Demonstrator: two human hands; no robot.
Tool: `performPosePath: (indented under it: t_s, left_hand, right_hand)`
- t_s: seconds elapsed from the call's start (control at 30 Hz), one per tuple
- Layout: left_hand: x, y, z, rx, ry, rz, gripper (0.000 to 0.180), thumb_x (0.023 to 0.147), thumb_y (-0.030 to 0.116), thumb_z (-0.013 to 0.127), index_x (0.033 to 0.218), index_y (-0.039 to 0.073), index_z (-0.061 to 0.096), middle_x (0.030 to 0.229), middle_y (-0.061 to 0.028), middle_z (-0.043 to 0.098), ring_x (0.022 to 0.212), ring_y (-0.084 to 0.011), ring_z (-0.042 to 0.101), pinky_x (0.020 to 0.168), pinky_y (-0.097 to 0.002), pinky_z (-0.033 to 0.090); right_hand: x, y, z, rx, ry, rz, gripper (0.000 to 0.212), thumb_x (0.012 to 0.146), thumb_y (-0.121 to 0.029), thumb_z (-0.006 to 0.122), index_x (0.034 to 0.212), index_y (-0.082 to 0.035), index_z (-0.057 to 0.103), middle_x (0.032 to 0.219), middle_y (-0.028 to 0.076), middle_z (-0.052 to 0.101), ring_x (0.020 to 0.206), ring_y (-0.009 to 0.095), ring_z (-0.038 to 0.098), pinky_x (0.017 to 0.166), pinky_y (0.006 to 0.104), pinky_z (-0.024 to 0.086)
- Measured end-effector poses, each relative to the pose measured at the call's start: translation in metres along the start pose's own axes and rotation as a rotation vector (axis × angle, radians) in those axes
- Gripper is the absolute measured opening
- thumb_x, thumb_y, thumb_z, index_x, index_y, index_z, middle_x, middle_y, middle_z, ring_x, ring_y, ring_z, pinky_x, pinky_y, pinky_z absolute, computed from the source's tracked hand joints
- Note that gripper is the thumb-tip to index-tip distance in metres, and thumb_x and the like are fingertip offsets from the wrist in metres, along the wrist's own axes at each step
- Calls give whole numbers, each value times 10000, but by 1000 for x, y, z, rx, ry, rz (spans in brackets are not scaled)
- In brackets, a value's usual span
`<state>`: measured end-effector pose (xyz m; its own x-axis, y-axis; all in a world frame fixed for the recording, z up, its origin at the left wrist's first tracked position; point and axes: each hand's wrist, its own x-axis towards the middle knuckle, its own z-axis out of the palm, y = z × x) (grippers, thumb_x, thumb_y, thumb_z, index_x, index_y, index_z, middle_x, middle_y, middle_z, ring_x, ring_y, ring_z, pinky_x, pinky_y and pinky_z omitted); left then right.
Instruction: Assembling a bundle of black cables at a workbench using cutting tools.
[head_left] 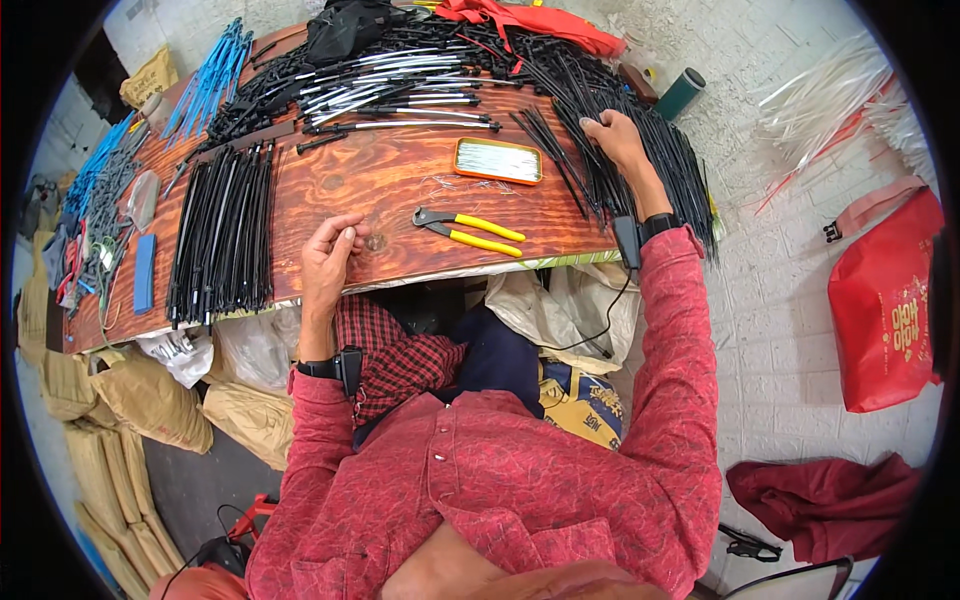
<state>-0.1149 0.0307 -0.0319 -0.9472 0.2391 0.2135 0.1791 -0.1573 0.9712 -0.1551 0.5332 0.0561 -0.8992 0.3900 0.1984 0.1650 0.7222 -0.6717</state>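
Observation:
My left hand [328,258] rests over the near edge of the wooden table, its fingers curled and the thumb against them. Anything in that pinch is too small to make out. My right hand [618,142] reaches over a dense pile of thin black rods [665,165] at the table's right side. Its fingers are bent together among the rods, and what they grip is hidden. Between my hands lie end-cutting pliers [470,231] with yellow handles. Beyond them sits a shallow orange-rimmed tin [498,160] full of fine silvery pins, with several loose ones beside it.
A neat row of black rods [222,230] covers the table's left part, beside a blue block [145,273]. Silver-and-black rods [400,90] and blue rods [207,80] lie farther back. A dark green bottle [681,95] stands beyond the right pile; a red bag [885,300] is at the right.

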Motion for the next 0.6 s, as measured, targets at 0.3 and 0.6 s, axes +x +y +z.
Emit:
performPosePath:
  t_s: [0.3, 0.6]
  left_hand:
    - [2, -2, 0, -1, -23, 32, 231, 1030, 97, 560, 1211, 2, 668, 1017, -42, 721, 849, -57, 608, 776, -215, 493]
    - [0, -2, 0, 6, -17, 12, 241, 1028, 103, 567, 1223, -6, 659, 1026, -47, 718, 850, -59, 605, 786, -211, 490]
  right_hand:
    - [-11, -1, 13, 261, -112, 241, 419, 880, -422, 733, 871, -14, 642, 715, 27, 593, 597, 105, 547, 471, 284, 363]
    - [-14, -31, -36, 251, -189, 145, 372, 948, -443, 675, 943, -72, 699, 749, -39, 603, 596, 80, 469, 536, 259, 334]
